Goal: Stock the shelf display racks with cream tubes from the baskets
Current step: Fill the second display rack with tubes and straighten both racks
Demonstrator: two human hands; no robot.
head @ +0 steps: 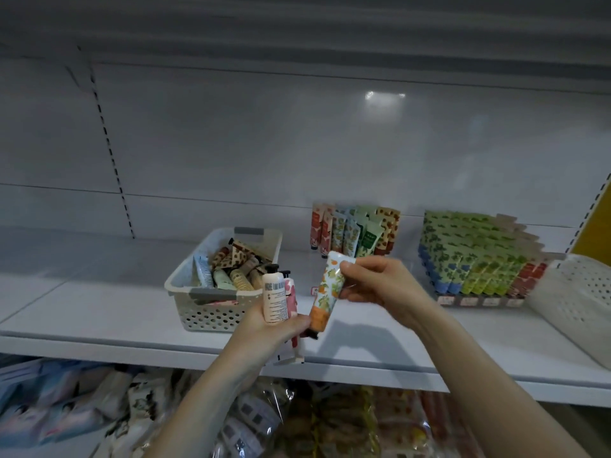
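My left hand [269, 328] grips a small bunch of cream tubes [276, 300], a pale one with a barcode in front and a pink one behind. My right hand [373, 280] pinches the flat top end of an orange-and-green patterned tube [325, 294], whose black cap points down beside my left hand. Behind my left hand a white perforated basket [211, 312] holds several mixed tubes. A display rack [355, 231] at the back holds upright tubes. A fuller rack [476, 259] stands to the right.
All of this stands on a white shelf [99, 292] with a white back panel. Another white perforated basket [582, 299] sits at the far right edge. The shelf below holds packaged goods in plastic wrap [264, 421].
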